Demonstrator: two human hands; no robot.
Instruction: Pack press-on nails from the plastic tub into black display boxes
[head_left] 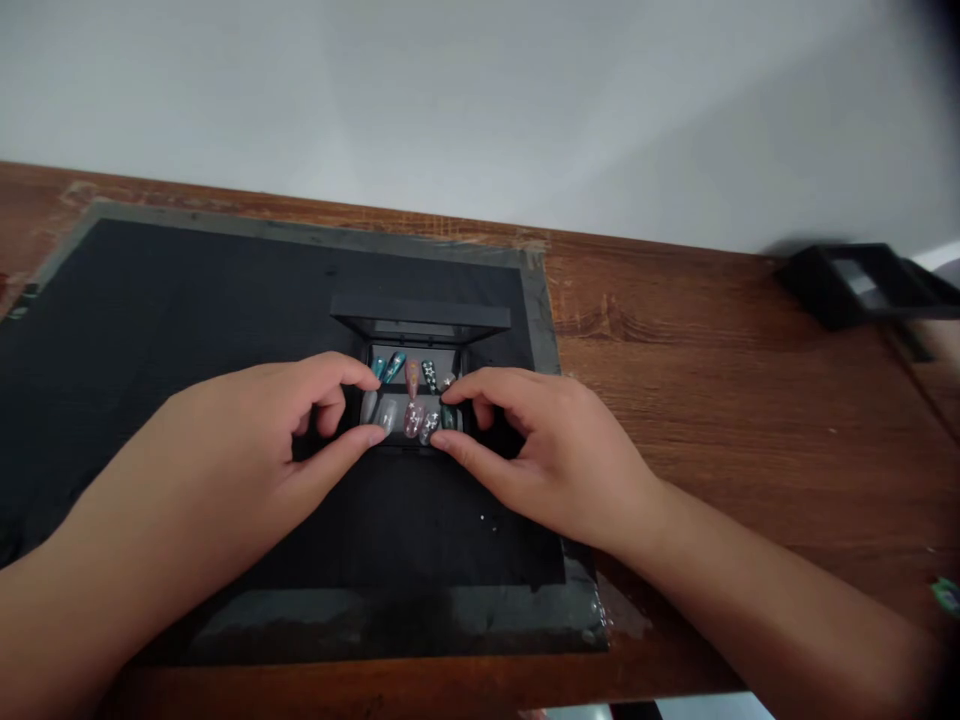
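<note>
A small black case (421, 318) stands in front of me on the black mat, its windowed lid raised at the back. Two rows of decorated press-on nails (412, 400) lie inside on a pale backing: teal, pink, clear and dark green, some with silver stars. At the left end, my left hand (277, 420) grips the set with thumb and bent forefinger, the thumb tip on a greyish clear nail. My right hand (551, 440) grips the right end the same way, its fingertips partly covering the nails there. Whether the fingers also press the backing is hidden.
The black mat (225, 290) is fixed with clear tape to a brown wooden table (712, 400). A blurred black stand (847, 285) is at the right by the pale wall. Tiny shiny specks (487, 522) lie on the mat near my right wrist.
</note>
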